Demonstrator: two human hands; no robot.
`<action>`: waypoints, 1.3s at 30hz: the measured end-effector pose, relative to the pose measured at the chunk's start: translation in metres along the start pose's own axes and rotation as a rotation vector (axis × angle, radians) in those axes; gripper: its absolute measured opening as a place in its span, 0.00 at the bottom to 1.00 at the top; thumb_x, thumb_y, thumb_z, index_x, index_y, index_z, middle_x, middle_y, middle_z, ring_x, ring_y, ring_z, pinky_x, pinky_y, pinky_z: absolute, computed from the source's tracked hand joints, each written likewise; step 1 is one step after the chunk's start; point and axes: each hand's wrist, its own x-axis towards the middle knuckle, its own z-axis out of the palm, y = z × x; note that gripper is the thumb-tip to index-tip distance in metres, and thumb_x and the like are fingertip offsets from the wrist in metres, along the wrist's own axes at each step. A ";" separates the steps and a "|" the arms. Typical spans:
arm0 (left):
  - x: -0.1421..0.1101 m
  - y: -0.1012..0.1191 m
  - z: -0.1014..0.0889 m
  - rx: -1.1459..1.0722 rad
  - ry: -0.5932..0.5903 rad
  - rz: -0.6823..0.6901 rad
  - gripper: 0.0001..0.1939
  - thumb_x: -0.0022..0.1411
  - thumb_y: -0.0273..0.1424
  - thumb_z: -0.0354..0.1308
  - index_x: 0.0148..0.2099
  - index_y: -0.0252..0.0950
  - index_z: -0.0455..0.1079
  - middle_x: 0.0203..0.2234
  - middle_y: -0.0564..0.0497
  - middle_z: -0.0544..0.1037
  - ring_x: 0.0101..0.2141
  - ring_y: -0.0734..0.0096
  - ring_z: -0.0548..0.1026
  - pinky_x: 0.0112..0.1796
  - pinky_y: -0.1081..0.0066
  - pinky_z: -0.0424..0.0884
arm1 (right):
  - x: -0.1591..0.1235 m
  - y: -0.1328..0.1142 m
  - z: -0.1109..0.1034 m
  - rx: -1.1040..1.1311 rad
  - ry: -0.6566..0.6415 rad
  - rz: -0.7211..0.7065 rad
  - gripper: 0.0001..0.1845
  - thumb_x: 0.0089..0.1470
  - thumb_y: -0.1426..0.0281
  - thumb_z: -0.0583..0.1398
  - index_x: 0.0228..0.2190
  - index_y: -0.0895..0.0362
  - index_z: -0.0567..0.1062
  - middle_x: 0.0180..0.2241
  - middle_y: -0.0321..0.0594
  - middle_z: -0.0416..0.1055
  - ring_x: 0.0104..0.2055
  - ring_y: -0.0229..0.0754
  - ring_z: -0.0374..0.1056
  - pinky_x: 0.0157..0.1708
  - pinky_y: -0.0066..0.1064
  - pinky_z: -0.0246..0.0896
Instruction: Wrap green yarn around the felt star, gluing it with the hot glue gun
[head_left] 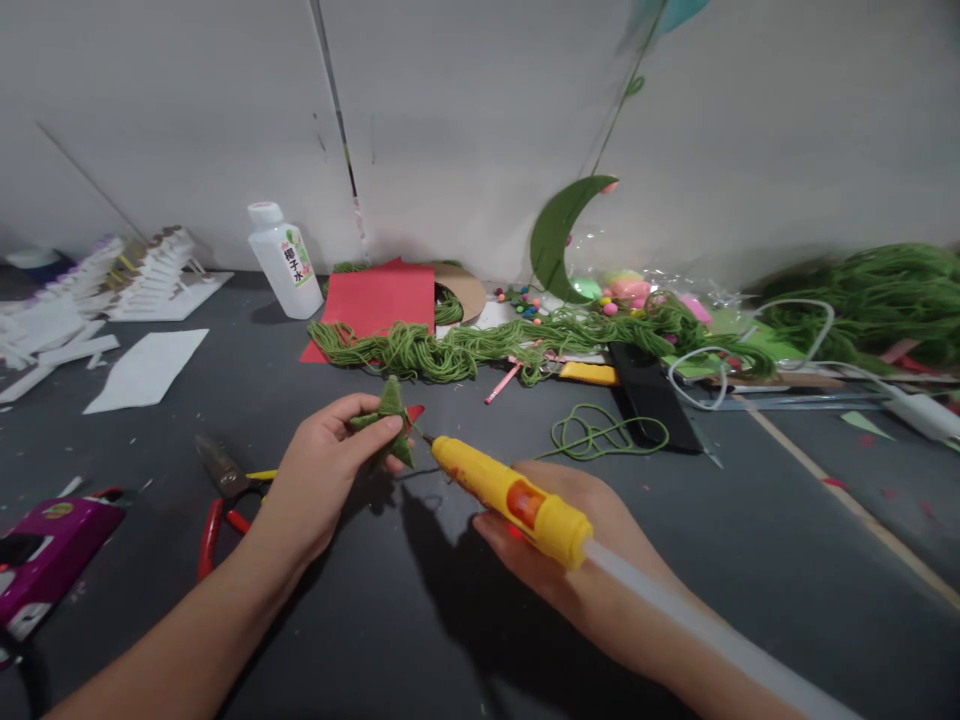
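Observation:
Between the thumb and fingers of my left hand (pixel 322 460) is a green yarn-wrapped star (pixel 391 400), with a small red piece (pixel 415 412) showing at its right edge. My right hand (pixel 577 520) is wrapped round a yellow hot glue gun (pixel 480 475); a long whitish glue stick (pixel 675 610) runs out of its back end. The gun's nozzle points left, close beside the star; whether it touches cannot be made out. The fingers under the gun are partly hidden by its body. Red-handled pliers (pixel 225 500) lie left of my left wrist.
Green yarn (pixel 450 350) stretches along the back by red paper (pixel 382 300) and a white bottle (pixel 283 260). A green crescent (pixel 559 240) leans at the wall. A yellow cutter (pixel 589 373) and black case (pixel 652 400) lie right; a purple tool (pixel 60 550) and white models (pixel 161 275) left.

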 end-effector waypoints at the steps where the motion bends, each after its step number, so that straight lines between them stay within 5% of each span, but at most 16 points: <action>1: 0.001 0.000 -0.001 -0.033 0.020 0.007 0.11 0.49 0.35 0.63 0.34 0.36 0.69 0.21 0.56 0.74 0.20 0.77 0.71 0.22 0.78 0.64 | 0.000 0.000 0.001 -0.048 -0.028 -0.024 0.15 0.52 0.62 0.54 0.19 0.55 0.62 0.20 0.35 0.61 0.21 0.35 0.55 0.21 0.29 0.49; 11: -0.001 0.002 0.003 -0.213 -0.098 -0.084 0.07 0.51 0.31 0.63 0.32 0.34 0.69 0.24 0.55 0.75 0.22 0.79 0.71 0.25 0.79 0.68 | 0.007 0.007 0.026 -0.375 -0.207 -0.205 0.10 0.47 0.64 0.59 0.31 0.58 0.69 0.32 0.43 0.67 0.35 0.47 0.60 0.35 0.39 0.54; 15: -0.010 0.003 0.011 -0.243 -0.198 -0.144 0.05 0.52 0.28 0.62 0.31 0.34 0.68 0.23 0.56 0.73 0.21 0.81 0.70 0.24 0.80 0.68 | 0.004 0.007 0.012 -0.113 -0.184 -0.167 0.12 0.44 0.65 0.61 0.32 0.57 0.69 0.34 0.41 0.67 0.38 0.46 0.61 0.40 0.40 0.56; 18: -0.019 0.003 0.016 -0.229 -0.298 -0.185 0.04 0.53 0.28 0.60 0.31 0.34 0.69 0.23 0.55 0.74 0.21 0.80 0.70 0.24 0.79 0.67 | 0.003 0.005 0.007 0.205 0.001 -0.012 0.09 0.49 0.71 0.57 0.36 0.56 0.66 0.37 0.40 0.68 0.41 0.43 0.63 0.42 0.37 0.58; 21: -0.025 0.003 0.019 -0.209 -0.396 -0.213 0.03 0.55 0.29 0.59 0.32 0.34 0.69 0.23 0.53 0.75 0.21 0.79 0.70 0.24 0.78 0.68 | 0.005 0.003 0.012 0.575 0.096 0.120 0.16 0.51 0.73 0.56 0.43 0.54 0.62 0.43 0.40 0.67 0.46 0.40 0.64 0.46 0.35 0.58; 24: -0.029 0.001 0.021 -0.168 -0.393 -0.209 0.04 0.55 0.30 0.59 0.32 0.35 0.68 0.22 0.53 0.74 0.20 0.78 0.70 0.24 0.77 0.67 | 0.006 0.000 0.021 0.793 0.047 0.212 0.10 0.51 0.72 0.56 0.38 0.55 0.64 0.33 0.36 0.68 0.37 0.37 0.66 0.38 0.31 0.61; 28: -0.029 -0.003 0.021 -0.108 -0.358 -0.169 0.06 0.55 0.32 0.60 0.33 0.36 0.67 0.22 0.55 0.73 0.21 0.77 0.71 0.25 0.76 0.67 | 0.005 -0.004 0.020 0.773 0.062 0.317 0.03 0.50 0.70 0.56 0.29 0.56 0.67 0.21 0.30 0.60 0.24 0.34 0.57 0.24 0.25 0.54; 39: -0.034 -0.003 0.026 -0.106 -0.337 -0.174 0.06 0.55 0.33 0.59 0.33 0.36 0.67 0.23 0.57 0.71 0.21 0.77 0.72 0.25 0.76 0.67 | 0.008 -0.002 0.015 0.979 0.005 0.458 0.08 0.48 0.67 0.58 0.23 0.58 0.69 0.16 0.26 0.52 0.17 0.29 0.45 0.17 0.22 0.41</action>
